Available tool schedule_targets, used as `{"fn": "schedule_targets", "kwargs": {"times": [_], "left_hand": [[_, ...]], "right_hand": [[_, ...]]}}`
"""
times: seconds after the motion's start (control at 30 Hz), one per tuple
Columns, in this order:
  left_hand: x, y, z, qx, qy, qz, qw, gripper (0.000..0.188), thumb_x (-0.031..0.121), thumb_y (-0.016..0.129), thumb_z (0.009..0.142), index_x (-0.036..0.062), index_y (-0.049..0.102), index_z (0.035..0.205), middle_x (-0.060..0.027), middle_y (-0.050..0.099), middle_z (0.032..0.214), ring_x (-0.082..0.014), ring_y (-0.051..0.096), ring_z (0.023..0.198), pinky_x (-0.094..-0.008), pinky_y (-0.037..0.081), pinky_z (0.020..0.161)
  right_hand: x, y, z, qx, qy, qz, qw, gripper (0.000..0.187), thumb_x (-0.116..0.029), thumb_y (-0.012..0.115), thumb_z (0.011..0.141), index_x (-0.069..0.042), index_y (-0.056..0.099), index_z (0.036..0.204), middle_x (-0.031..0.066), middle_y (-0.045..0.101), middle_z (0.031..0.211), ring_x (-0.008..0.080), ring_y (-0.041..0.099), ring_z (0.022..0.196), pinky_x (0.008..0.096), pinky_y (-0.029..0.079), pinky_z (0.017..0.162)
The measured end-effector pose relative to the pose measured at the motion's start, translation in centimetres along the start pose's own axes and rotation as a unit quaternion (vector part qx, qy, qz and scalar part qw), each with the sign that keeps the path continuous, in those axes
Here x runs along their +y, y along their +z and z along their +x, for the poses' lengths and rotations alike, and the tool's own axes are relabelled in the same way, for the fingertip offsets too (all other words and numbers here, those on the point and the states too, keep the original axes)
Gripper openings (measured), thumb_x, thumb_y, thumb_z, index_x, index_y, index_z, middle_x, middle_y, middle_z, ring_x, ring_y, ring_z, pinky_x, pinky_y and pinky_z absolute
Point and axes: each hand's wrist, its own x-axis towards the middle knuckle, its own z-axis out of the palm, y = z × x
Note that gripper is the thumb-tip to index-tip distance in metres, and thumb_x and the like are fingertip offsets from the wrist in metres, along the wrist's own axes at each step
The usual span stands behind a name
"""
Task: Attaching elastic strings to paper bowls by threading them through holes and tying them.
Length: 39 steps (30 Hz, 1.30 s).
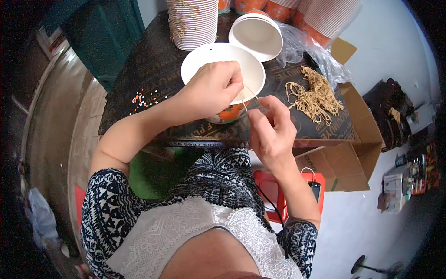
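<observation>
While the left hand grips the rim of the white paper bowl at the bench's near edge, the right hand pinches a rubber band: light, stretchy, likely slippery; best held by its loop.

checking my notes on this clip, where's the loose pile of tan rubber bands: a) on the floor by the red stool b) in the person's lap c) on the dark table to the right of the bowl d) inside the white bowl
c: the pile of tan rubber bands lies on the dark table, right of the white paper bowl, with both hands working at that bowl.
</observation>
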Motion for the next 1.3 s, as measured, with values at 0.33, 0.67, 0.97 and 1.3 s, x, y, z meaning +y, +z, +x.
{"fn": "schedule_targets", "kwargs": {"times": [0.33, 0.67, 0.97, 1.3], "left_hand": [[-0.3, -0.6, -0.2, 0.083, 0.371, 0.152, 0.912, 0.012, 0.006, 0.068, 0.076, 0.0047, 0.061, 0.085, -0.0097, 0.060, 0.082, -0.0280, 0.060, 0.080, -0.0388, 0.045, 0.079], [0.2, 1.1, -0.2, 0.108, 0.274, 0.014, 0.956, 0.014, 0.008, 0.073, 0.076, 0.0046, 0.062, 0.084, -0.0079, 0.061, 0.071, -0.0279, 0.059, 0.069, -0.0386, 0.046, 0.073], [0.3, 0.5, -0.4, 0.014, 0.228, 0.020, 0.973, 0.009, 0.005, 0.074, 0.075, 0.0038, 0.066, 0.077, -0.0063, 0.064, 0.076, -0.0238, 0.061, 0.081, -0.0359, 0.046, 0.081], [1.0, 0.6, -0.7, -0.002, 0.196, 0.016, 0.980, 0.007, 0.003, 0.071, 0.076, 0.0025, 0.065, 0.080, -0.0073, 0.064, 0.077, -0.0208, 0.061, 0.077, -0.0336, 0.047, 0.077]], "right_hand": [[-0.3, 0.5, 0.9, 0.038, 0.358, 0.370, 0.857, 0.007, -0.005, 0.059, 0.093, 0.002, 0.060, 0.091, 0.0037, 0.058, 0.068, 0.0080, 0.051, 0.053, 0.0237, 0.043, 0.050], [-0.7, 0.1, 1.4, 0.001, 0.479, 0.521, 0.706, 0.014, -0.010, 0.058, 0.097, 0.001, 0.062, 0.089, -0.0008, 0.059, 0.070, 0.0030, 0.048, 0.054, 0.0175, 0.037, 0.047], [-1.1, 0.3, 1.4, 0.043, 0.504, 0.544, 0.670, 0.016, -0.016, 0.062, 0.095, -0.002, 0.064, 0.088, -0.0026, 0.055, 0.059, 0.0027, 0.043, 0.048, 0.0172, 0.027, 0.044], [-1.4, -0.3, 0.3, 0.043, 0.461, 0.512, 0.723, 0.019, -0.015, 0.058, 0.098, 0.002, 0.065, 0.094, -0.0014, 0.058, 0.068, 0.0036, 0.048, 0.056, 0.0183, 0.036, 0.051]]}}
